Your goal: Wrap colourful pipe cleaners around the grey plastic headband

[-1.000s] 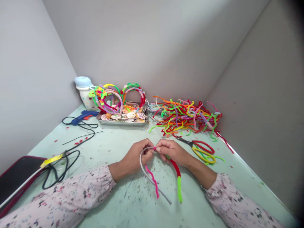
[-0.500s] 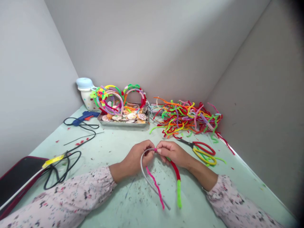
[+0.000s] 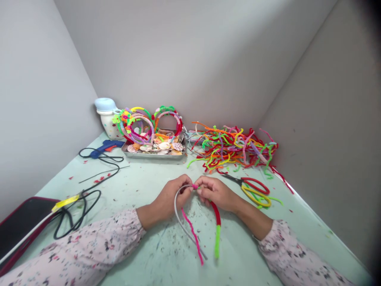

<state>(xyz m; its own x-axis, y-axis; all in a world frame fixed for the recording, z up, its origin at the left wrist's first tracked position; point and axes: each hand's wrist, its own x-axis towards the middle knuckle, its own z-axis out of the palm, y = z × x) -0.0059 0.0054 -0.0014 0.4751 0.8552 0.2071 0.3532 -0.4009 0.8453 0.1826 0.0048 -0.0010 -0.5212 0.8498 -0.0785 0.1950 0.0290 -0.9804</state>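
Observation:
Between my hands is a headband [image 3: 218,216], a curved band with a bare grey left half and a right half wrapped in red and bright green pipe cleaner. At its top a pink pipe cleaner [image 3: 195,239] is coiled round the band, and its loose tail hangs down below my left hand. My left hand [image 3: 175,196] is closed, pinching the band and the pink pipe cleaner just left of the coil. My right hand [image 3: 217,193] is closed on the wrapped side, thumb and forefinger close to the pink turns. My fingers hide part of the band.
Behind stand a metal tray [image 3: 154,155] of shells with decorated headbands, and a white cup [image 3: 108,121]. A pile of pipe cleaners [image 3: 235,147] lies back right, scissors [image 3: 256,190] nearer. On the left are a blue glue gun [image 3: 104,147], black cable [image 3: 98,186] and a dark tablet-like object [image 3: 22,220].
The headband's lower ends have swung slightly left. A little more of the pink coil shows between my fingertips. Both hands keep nearly the same place.

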